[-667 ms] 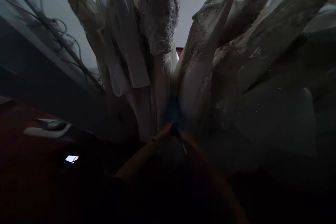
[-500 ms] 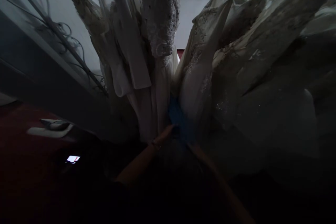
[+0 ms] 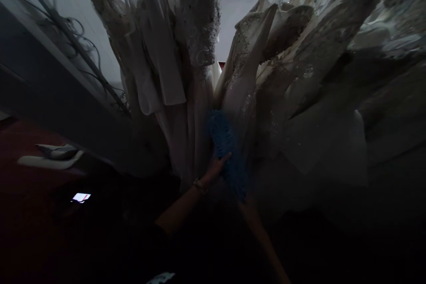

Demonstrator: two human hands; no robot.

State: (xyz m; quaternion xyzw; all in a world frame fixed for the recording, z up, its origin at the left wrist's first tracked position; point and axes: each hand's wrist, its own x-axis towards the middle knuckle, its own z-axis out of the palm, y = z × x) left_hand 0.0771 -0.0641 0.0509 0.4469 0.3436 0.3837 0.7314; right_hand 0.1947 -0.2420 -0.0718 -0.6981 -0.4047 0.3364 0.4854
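Note:
A long, fluffy blue duster (image 3: 223,135) slants up between the hanging white gowns, and its upper end lies against their fabric. My left hand (image 3: 215,169), with a bracelet or watch at the wrist, is closed on the duster's side around its middle. At the duster's lower end is my right hand (image 3: 246,207), dim and blurred, closed on that end; its fingers are mostly hidden. Nearest to my hands are a plain white gown skirt (image 3: 181,142) on the left and a sheer, sparkling gown (image 3: 239,97) on the right.
More beaded gowns (image 3: 333,53) crowd the right side. A grey slanted panel (image 3: 60,102) and a metal pole with loose cables (image 3: 76,49) stand at left. On the dark red floor lie pale flat items (image 3: 55,155) and a lit phone screen (image 3: 80,197).
The duster has come out lower and shows more fully between the gowns. My right hand has moved slightly down. The whole view has shifted a little, with the gowns sliding left.

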